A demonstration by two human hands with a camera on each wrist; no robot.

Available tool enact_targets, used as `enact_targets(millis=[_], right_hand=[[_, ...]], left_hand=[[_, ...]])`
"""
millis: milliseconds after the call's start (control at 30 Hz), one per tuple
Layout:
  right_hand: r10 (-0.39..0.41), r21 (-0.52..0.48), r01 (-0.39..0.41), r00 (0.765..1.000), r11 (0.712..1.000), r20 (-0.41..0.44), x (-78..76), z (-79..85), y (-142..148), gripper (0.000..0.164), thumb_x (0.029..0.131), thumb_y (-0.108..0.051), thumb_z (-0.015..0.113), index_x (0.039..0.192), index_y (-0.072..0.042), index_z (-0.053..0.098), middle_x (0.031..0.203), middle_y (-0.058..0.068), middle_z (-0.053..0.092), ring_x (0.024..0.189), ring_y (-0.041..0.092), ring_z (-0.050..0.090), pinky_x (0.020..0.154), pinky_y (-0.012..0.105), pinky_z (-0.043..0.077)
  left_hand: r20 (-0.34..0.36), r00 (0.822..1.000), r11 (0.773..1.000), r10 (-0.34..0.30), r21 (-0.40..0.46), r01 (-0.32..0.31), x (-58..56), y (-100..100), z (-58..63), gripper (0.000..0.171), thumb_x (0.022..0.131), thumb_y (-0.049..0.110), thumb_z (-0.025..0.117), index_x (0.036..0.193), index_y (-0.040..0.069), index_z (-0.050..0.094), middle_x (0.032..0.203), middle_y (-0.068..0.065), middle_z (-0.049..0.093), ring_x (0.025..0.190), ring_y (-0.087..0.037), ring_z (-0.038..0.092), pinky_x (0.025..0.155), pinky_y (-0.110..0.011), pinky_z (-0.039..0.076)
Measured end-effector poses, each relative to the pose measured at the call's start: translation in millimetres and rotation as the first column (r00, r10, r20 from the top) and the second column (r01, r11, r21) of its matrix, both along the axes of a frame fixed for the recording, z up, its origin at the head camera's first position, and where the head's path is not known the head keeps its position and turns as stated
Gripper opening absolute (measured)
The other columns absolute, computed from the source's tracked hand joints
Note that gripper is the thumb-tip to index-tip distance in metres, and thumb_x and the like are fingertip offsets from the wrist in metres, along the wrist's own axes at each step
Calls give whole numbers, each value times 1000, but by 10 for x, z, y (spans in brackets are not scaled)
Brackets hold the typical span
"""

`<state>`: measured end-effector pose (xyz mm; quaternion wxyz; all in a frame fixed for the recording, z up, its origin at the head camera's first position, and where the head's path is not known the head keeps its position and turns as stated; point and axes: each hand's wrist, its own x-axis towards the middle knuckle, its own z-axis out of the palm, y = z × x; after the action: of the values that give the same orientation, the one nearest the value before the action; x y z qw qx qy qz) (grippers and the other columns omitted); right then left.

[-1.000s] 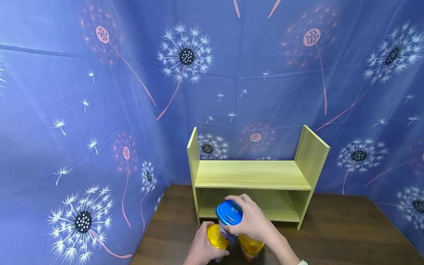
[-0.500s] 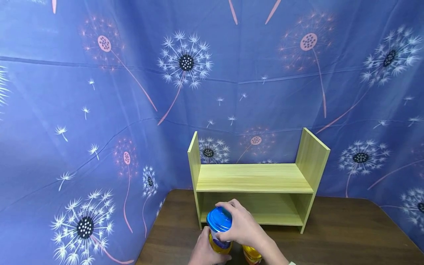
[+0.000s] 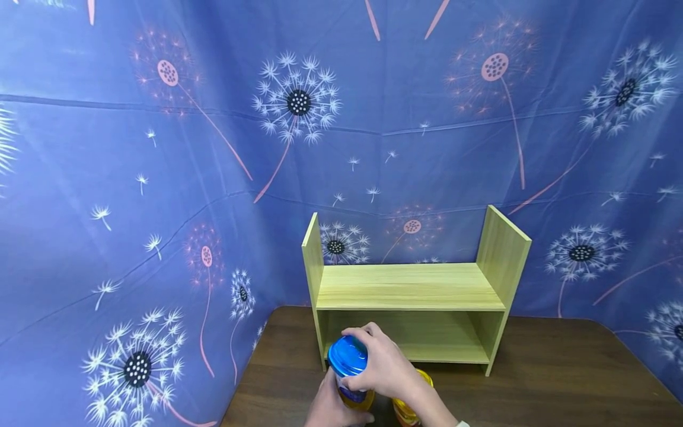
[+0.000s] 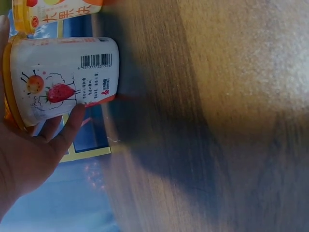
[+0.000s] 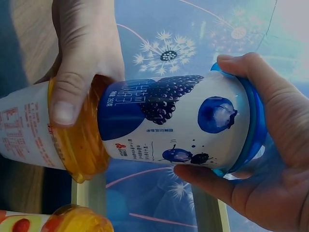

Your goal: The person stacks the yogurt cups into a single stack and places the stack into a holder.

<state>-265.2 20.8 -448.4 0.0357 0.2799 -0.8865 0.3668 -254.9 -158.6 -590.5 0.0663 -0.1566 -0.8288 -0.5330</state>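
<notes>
My right hand (image 3: 386, 367) grips a white yogurt cup with a blue lid (image 3: 348, 356), thumb and fingers round its top at the lid. Blackberry and blueberry pictures cover that cup's side in the right wrist view. Its base sits on the yellow lid of a second yogurt cup (image 4: 67, 77), which shows a strawberry and a barcode in the left wrist view. My left hand (image 3: 333, 406) holds this lower cup near its lid, thumb on one side and fingers on the other. The head view mostly hides the lower cup behind the upper one and the hands.
Another yellow-lidded yogurt cup (image 3: 404, 412) stands just right of the stack, partly behind my right wrist. Beyond the hands is a pale wooden two-level shelf (image 3: 411, 284) on the brown table (image 3: 555, 367). A blue dandelion-print cloth (image 3: 384, 160) hangs behind and at the left.
My right hand has moved left and lowered the blue-lidded yogurt cup onto the yellow-lidded one, then shifted slightly left. My left hand has kept hold of the lower cup.
</notes>
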Motion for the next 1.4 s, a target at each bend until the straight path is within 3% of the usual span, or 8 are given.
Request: enact_targets(millis=[167, 400, 667, 933, 1167, 1267, 1400], right_hand=[[-7, 3, 6, 1000, 1000, 18, 16, -33, -8, 78, 66, -50, 88, 135, -29, 60, 112, -2, 50, 95, 20, 58, 73, 40, 56], [-20, 11, 20, 1000, 1000, 20, 47, -42, -49, 76, 66, -50, 89, 134, -31, 60, 111, -2, 50, 95, 21, 57, 73, 41, 56], [-33, 45, 33, 999, 998, 5, 94, -45, -86, 76, 66, -52, 90, 133, -31, 60, 111, 1, 50, 94, 23, 55, 71, 44, 55], [-51, 89, 54, 998, 995, -38, 77, -35, -92, 79, 66, -53, 88, 135, -32, 56, 113, 2, 51, 96, 24, 56, 69, 44, 53], [-47, 98, 46, 999, 994, 2, 42, -67, -65, 81, 68, -55, 85, 138, -30, 54, 119, 2, 52, 98, 24, 57, 70, 44, 55], [-37, 98, 37, 999, 994, -2, 48, -56, -62, 80, 68, -55, 85, 138, -29, 54, 119, 4, 53, 97, 25, 58, 71, 45, 56], [-57, 93, 60, 998, 994, -32, 101, -29, -87, 80, 68, -54, 87, 136, -26, 56, 117, 7, 53, 94, 26, 58, 71, 46, 55]], left_hand=[[1, 1000, 999, -23, 31, 23, 11, 11, -46, 106, 61, 36, 98, 146, 11, 40, 132, -2, 60, 113, -13, 61, 99, -31, 50], [17, 1000, 1000, 4, 17, -4, 31, 14, -64, 105, 60, 32, 99, 144, 6, 42, 130, -4, 61, 112, -13, 62, 98, -31, 50], [75, 996, 996, -41, 81, 34, 50, 25, -55, 103, 64, 29, 96, 146, 9, 39, 132, -2, 59, 113, -13, 62, 99, -29, 49], [-7, 999, 996, -33, 81, 34, 11, 25, -65, 104, 64, 31, 97, 147, 10, 38, 136, -3, 57, 118, -15, 60, 101, -32, 49], [-28, 999, 1000, 30, 6, -30, -4, 8, -76, 106, 61, 37, 98, 145, 8, 41, 134, -4, 57, 116, -15, 59, 101, -35, 49], [-58, 998, 1000, 23, 16, -22, -7, 2, -83, 105, 61, 35, 98, 146, 9, 41, 134, -4, 57, 117, -15, 58, 102, -35, 48], [-19, 1000, 998, -8, 55, 9, -10, 12, -80, 103, 65, 31, 97, 147, 9, 39, 137, -5, 56, 119, -16, 58, 103, -34, 48]])
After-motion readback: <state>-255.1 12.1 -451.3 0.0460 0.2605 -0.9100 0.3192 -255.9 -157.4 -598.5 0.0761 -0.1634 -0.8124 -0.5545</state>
